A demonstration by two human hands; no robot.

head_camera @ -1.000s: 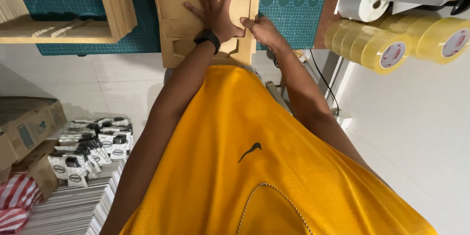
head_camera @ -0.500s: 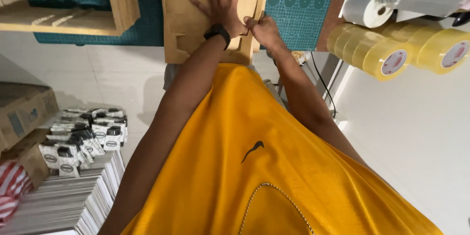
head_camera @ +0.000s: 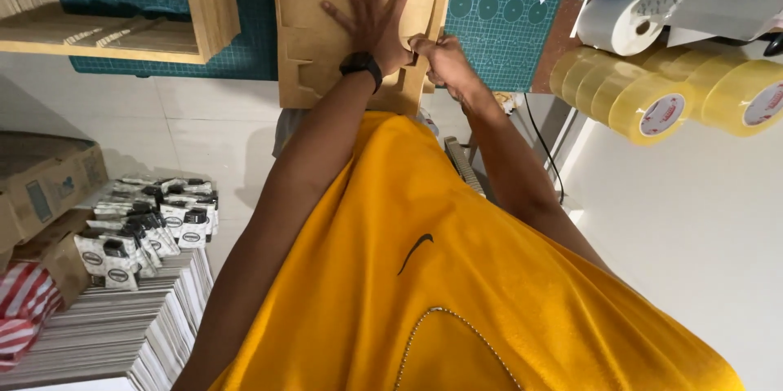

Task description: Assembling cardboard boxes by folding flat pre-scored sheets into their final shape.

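A flat brown board panel (head_camera: 314,40) with cut notches lies on a green cutting mat (head_camera: 497,24). My left hand (head_camera: 371,20), with a black watch on the wrist, presses flat on the panel with the fingers spread. My right hand (head_camera: 440,61) is closed on the panel's right edge near a cut-out tab, right beside the left wrist. What its fingertips pinch is hidden. My yellow shirt fills the lower half of the view.
An open box frame (head_camera: 196,24) of the same brown board stands left on the mat. Rolls of clear tape (head_camera: 652,97) and a white paper roll (head_camera: 616,20) sit right. Small packets (head_camera: 139,228), stacked flat sheets (head_camera: 106,326) and a cardboard box (head_camera: 41,187) lie lower left.
Both hands stay on the panel. My left hand has shifted slightly right across it, nearer the right hand, and the view has drifted a little.
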